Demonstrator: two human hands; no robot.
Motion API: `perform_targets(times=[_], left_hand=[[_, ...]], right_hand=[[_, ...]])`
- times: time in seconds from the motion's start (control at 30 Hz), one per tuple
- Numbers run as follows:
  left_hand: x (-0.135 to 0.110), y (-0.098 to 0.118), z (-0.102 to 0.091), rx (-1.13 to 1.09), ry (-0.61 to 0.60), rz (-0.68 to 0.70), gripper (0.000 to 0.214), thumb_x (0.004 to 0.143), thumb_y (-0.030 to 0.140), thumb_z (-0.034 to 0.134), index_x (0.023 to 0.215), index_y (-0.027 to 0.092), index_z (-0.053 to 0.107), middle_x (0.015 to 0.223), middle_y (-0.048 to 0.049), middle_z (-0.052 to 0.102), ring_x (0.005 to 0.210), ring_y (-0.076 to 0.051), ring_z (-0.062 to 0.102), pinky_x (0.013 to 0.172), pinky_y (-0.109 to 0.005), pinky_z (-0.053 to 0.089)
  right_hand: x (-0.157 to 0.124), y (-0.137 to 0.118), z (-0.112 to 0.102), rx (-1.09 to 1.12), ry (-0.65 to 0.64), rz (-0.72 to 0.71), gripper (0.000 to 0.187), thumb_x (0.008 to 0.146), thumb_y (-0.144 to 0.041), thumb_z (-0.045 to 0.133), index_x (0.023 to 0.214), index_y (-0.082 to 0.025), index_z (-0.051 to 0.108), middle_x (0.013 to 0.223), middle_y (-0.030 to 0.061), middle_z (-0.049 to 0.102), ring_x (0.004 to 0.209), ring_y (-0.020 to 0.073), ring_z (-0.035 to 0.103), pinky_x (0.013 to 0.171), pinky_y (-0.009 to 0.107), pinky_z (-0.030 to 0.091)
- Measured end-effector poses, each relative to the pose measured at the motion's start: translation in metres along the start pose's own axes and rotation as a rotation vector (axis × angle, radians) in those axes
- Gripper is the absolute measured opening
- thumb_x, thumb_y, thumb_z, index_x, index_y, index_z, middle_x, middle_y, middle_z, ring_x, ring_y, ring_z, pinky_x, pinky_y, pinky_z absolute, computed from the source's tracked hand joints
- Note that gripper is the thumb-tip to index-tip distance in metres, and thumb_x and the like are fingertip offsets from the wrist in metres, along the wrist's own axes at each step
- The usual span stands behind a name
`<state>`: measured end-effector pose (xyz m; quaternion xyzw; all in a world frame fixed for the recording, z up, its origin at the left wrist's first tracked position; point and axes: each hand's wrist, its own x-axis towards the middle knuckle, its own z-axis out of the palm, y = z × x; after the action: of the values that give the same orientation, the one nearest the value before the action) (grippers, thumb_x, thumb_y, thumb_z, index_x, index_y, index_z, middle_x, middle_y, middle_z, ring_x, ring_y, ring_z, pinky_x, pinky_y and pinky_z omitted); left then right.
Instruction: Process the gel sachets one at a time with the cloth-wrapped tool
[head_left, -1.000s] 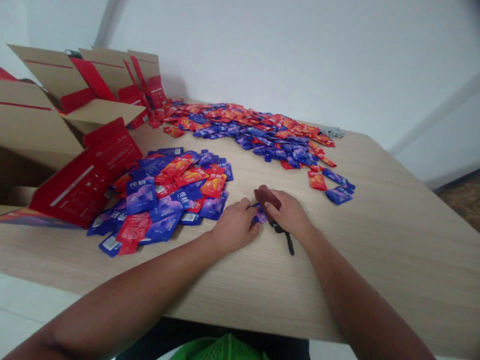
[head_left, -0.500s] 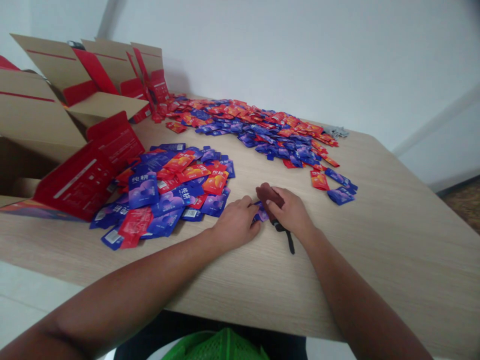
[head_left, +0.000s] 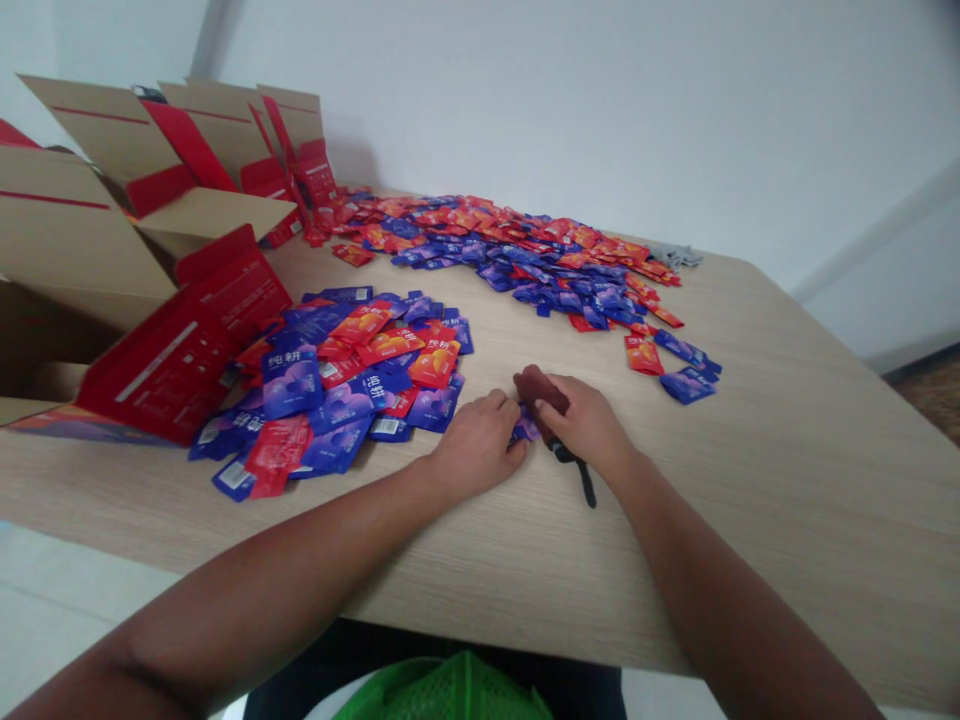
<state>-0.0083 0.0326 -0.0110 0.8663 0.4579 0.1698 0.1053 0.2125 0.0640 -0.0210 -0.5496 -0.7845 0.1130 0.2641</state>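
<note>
My left hand [head_left: 484,442] rests on the table, its fingers closed over the edge of a small purple sachet [head_left: 526,427] that lies flat. Much of that sachet is hidden by the fingers. Wrapped in my right hand [head_left: 589,420] is a dark brown tool [head_left: 541,390] with a black narrow end [head_left: 588,486] pointing toward me; its exact kind does not show. The tool is beside and partly over the sachet, and I cannot tell whether they touch. Left of my left hand spreads a loose pile of purple and red sachets [head_left: 349,390].
Open cardboard boxes [head_left: 161,375] with red flaps stand at the left. A long heap of red and purple sachets [head_left: 510,250] runs along the wall, with small grey pieces [head_left: 679,257] at its right end. Several sachets [head_left: 686,385] lie apart on the right of the table [head_left: 787,480].
The camera view has shifted slightly. Both hands hold nearly the same pose around the sachet and the brown tool; the tool's black end tilts a little differently.
</note>
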Motion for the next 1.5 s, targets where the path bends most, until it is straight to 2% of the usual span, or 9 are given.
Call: perform_targets(times=[0.23, 0.33, 0.47, 0.67, 0.8, 0.9, 1.2, 1.37, 1.5], left_hand=[[0.001, 0.004, -0.004, 0.030, -0.040, -0.011, 0.026, 0.097, 0.034, 0.063, 0.117, 0.017, 0.066, 0.120, -0.0124, 0.065, 0.109, -0.029, 0.068, 0.099, -0.045, 0.058], [0.002, 0.005, -0.006, 0.031, -0.048, -0.004, 0.028, 0.099, 0.036, 0.062, 0.118, 0.016, 0.066, 0.120, -0.0128, 0.065, 0.109, -0.029, 0.067, 0.098, -0.045, 0.058], [0.002, 0.007, -0.006, 0.026, -0.063, -0.013, 0.027, 0.099, 0.035, 0.062, 0.118, 0.017, 0.066, 0.121, -0.0126, 0.065, 0.111, -0.029, 0.067, 0.099, -0.045, 0.058], [0.002, 0.007, -0.003, 0.031, -0.034, -0.005, 0.026, 0.098, 0.035, 0.064, 0.118, 0.019, 0.065, 0.120, -0.0120, 0.065, 0.111, -0.030, 0.068, 0.096, -0.044, 0.059], [0.002, 0.006, -0.002, 0.023, -0.017, 0.006, 0.026, 0.096, 0.035, 0.066, 0.118, 0.019, 0.064, 0.126, -0.0130, 0.065, 0.118, -0.031, 0.067, 0.099, -0.045, 0.059], [0.002, 0.005, -0.002, 0.016, -0.021, 0.008, 0.024, 0.097, 0.034, 0.065, 0.116, 0.020, 0.064, 0.128, -0.0132, 0.065, 0.118, -0.031, 0.066, 0.099, -0.045, 0.059], [0.002, 0.004, -0.002, 0.034, -0.023, 0.012, 0.025, 0.098, 0.035, 0.064, 0.117, 0.019, 0.066, 0.120, -0.0122, 0.066, 0.111, -0.029, 0.068, 0.095, -0.044, 0.059], [0.002, 0.006, -0.003, 0.034, -0.040, 0.004, 0.025, 0.097, 0.035, 0.066, 0.116, 0.019, 0.067, 0.120, -0.0122, 0.066, 0.111, -0.030, 0.068, 0.096, -0.045, 0.059], [0.002, 0.006, -0.004, 0.023, -0.039, 0.003, 0.026, 0.098, 0.035, 0.066, 0.118, 0.019, 0.066, 0.123, -0.0124, 0.066, 0.114, -0.030, 0.068, 0.097, -0.045, 0.060]], right_hand=[[0.000, 0.005, -0.005, -0.060, 0.015, 0.063, 0.031, 0.095, -0.031, 0.064, 0.123, -0.023, 0.075, 0.110, 0.0091, 0.079, 0.098, 0.0301, 0.071, 0.086, 0.040, 0.052], [-0.001, 0.005, -0.005, -0.068, 0.042, 0.054, 0.035, 0.095, -0.032, 0.065, 0.127, -0.021, 0.074, 0.116, 0.0107, 0.079, 0.104, 0.0320, 0.071, 0.090, 0.042, 0.051], [-0.001, 0.006, -0.004, -0.052, 0.056, 0.057, 0.033, 0.093, -0.032, 0.065, 0.122, -0.020, 0.075, 0.112, 0.0111, 0.079, 0.102, 0.0330, 0.071, 0.089, 0.044, 0.053], [-0.004, -0.002, -0.004, 0.105, 0.182, -0.037, 0.041, 0.091, -0.033, 0.066, 0.131, -0.023, 0.072, 0.120, 0.0110, 0.078, 0.106, 0.0341, 0.072, 0.095, 0.050, 0.056], [-0.007, -0.012, -0.005, 0.141, 0.069, -0.125, 0.042, 0.091, -0.030, 0.066, 0.133, -0.024, 0.072, 0.122, 0.0098, 0.078, 0.109, 0.0331, 0.072, 0.097, 0.048, 0.056], [-0.006, -0.013, -0.005, 0.105, 0.004, -0.124, 0.041, 0.091, -0.028, 0.065, 0.131, -0.025, 0.073, 0.120, 0.0093, 0.079, 0.107, 0.0328, 0.072, 0.095, 0.047, 0.056], [-0.002, 0.002, -0.002, -0.015, 0.089, 0.011, 0.031, 0.090, -0.034, 0.068, 0.118, -0.023, 0.075, 0.109, 0.0112, 0.079, 0.098, 0.0343, 0.071, 0.088, 0.049, 0.056], [-0.005, -0.005, -0.004, 0.052, 0.211, -0.022, 0.038, 0.091, -0.032, 0.067, 0.127, -0.022, 0.072, 0.117, 0.0115, 0.078, 0.104, 0.0341, 0.072, 0.093, 0.050, 0.057], [-0.006, -0.011, -0.004, 0.104, 0.128, -0.089, 0.040, 0.090, -0.030, 0.066, 0.130, -0.024, 0.072, 0.119, 0.0098, 0.078, 0.105, 0.0325, 0.072, 0.095, 0.049, 0.057]])
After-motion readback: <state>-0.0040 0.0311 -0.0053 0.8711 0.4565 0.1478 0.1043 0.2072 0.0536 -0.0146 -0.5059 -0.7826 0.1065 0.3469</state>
